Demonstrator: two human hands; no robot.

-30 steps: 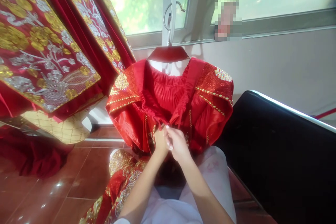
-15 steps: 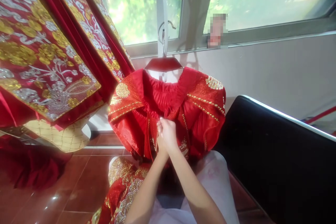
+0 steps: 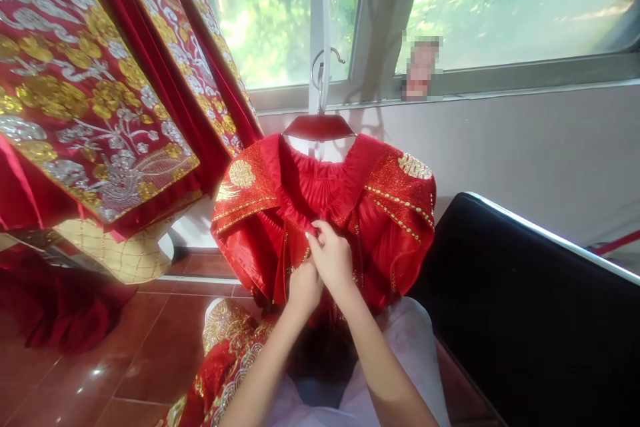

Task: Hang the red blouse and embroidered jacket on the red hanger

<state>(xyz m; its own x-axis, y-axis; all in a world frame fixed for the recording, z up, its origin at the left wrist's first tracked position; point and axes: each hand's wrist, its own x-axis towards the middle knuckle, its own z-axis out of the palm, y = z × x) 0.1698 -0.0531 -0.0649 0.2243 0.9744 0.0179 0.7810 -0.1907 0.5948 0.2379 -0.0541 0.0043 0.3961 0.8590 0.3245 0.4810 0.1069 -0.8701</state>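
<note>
The red garment [image 3: 323, 188] hangs by its shoulders in the middle of the view, its gathered neckline facing the person, just above the lap. At the far left, an embroidered cloth [image 3: 105, 117] slants down in front of dark red fabric [image 3: 55, 313] heaped near the tiled floor [image 3: 145, 357]. Over the left leg lies a gold-patterned cloth [image 3: 225, 357], which might slide floorward if that knee shifts; whether it belongs to the garment cannot be told. The left hand [image 3: 304, 287] is curled low against the front; what it grips, if anything, is hidden. Above it, the wooden hanger [image 3: 320, 128] sits inside the neck, and a hard downward tug could swing it or drag the shoulders askew. The right hand [image 3: 332, 259], overlapping the left, pinches the gathered edge between thumb and fingertip; so slight a hold could slip, and uneven pulling could bunch or strain the gathers. The beaded trim [image 3: 400, 193] could snag a finger. Farther right, a black panel [image 3: 525, 327] stands near the garment, whose side might rub there if it swings.
</note>
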